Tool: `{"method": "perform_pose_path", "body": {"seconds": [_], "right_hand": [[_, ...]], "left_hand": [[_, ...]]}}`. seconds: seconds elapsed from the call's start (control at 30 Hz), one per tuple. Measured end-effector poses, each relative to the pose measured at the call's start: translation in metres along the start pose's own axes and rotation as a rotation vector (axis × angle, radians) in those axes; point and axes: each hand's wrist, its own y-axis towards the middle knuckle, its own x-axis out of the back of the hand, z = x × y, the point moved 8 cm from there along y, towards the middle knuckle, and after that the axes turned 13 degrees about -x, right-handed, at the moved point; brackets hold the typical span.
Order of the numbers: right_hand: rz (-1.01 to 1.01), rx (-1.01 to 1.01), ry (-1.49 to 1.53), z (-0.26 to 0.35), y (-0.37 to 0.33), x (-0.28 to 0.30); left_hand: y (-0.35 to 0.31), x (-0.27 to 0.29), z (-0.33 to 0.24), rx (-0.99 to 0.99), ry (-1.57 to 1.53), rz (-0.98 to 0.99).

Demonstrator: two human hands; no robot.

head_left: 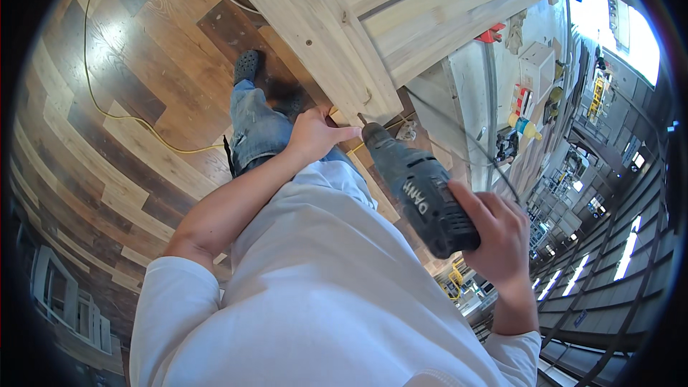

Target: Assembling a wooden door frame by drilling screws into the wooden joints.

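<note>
My right hand (498, 233) is wrapped round the rear of a dark corded power drill (423, 197). The drill slants up and left, and its bit (362, 120) meets the near end of a pale wooden board (337, 50). Beside that end is my left hand (315, 136), its thumb stretched toward the drill's nose. The left fingers curl at the board's edge and are partly hidden beneath it. A dark cord (494, 161) runs past the drill on the right.
Wider pale planks (430, 14) join the board at the upper right. A yellow cord (136, 120) crosses the wood-patterned floor (143, 186) on the left. To the right, a long work surface (469, 93) carries a cardboard box (536, 64), a yellow-and-blue bottle (525, 127) and red clamp-like pieces (491, 34).
</note>
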Motion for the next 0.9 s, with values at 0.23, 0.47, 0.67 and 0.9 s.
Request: {"method": "perform_pose_path", "body": {"seconds": [0.23,0.47,0.67,0.9], "right_hand": [[0.03,0.074,-0.132,-0.001,0.016,0.006],[0.049,0.1,-0.151,0.003,0.017,0.005],[-0.008,0.356,-0.421,0.036,0.017,0.009],[0.042,0.326,-0.444,0.043,0.038,0.023]], "left_hand": [[0.0,-0.002,0.004,-0.016,-0.074,-0.003],[0.0,0.004,-0.007,0.032,0.014,-0.016],[0.0,0.005,-0.007,-0.01,-0.002,-0.027],[0.0,0.005,-0.002,0.002,0.008,-0.028]]}}
